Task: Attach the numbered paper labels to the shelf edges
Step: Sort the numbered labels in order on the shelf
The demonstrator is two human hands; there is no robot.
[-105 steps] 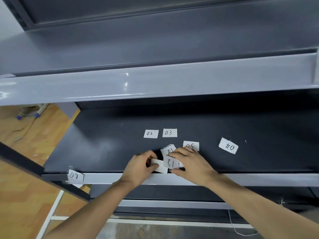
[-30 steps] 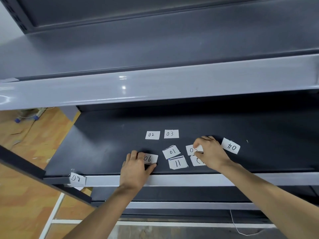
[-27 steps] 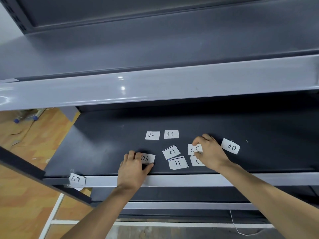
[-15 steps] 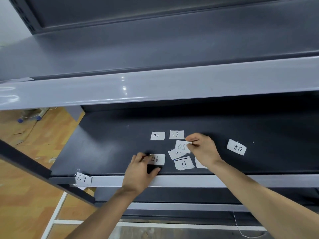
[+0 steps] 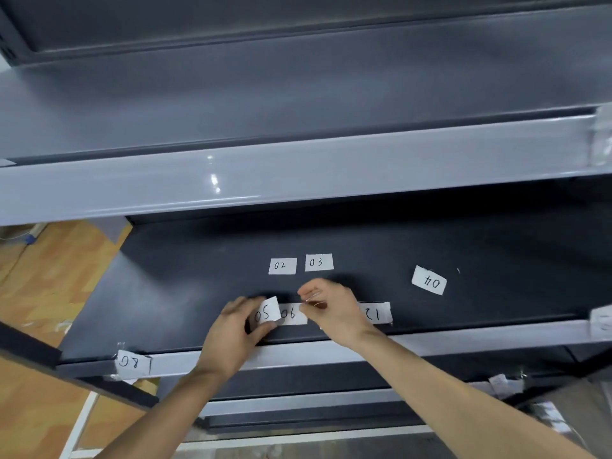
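Head view looks down on a dark grey metal shelf board (image 5: pixel 185 293) where small white paper labels with handwritten numbers are spread out. The left hand (image 5: pixel 231 329) pinches the white paper label marked 05 (image 5: pixel 266 311), holding it tilted up off the board, its edge lapping the white paper label marked 06 (image 5: pixel 293 313) lying flat just beside it. The right hand (image 5: pixel 331 309) rests on the board with its fingertips (image 5: pixel 306 294) curled at the far end of the 06 label; whether it grips anything I cannot tell. Farther back sit the 02 label (image 5: pixel 282 266) and the 03 label (image 5: pixel 318 262) side by side, the 04 label (image 5: pixel 429 280) lies well apart to the right, and a label reading 12 (image 5: pixel 376 313) peeks out beside the right wrist. One label, 08 (image 5: pixel 132 362), already hangs taped on the light grey front shelf edge (image 5: pixel 463 339) at its left end.

The person seems to be sorting and picking the next label. To do this well, lift 05 cleanly free of 06 so only one sheet comes away, keep it uncreased, and turn the number upright before pressing it flat on the edge.
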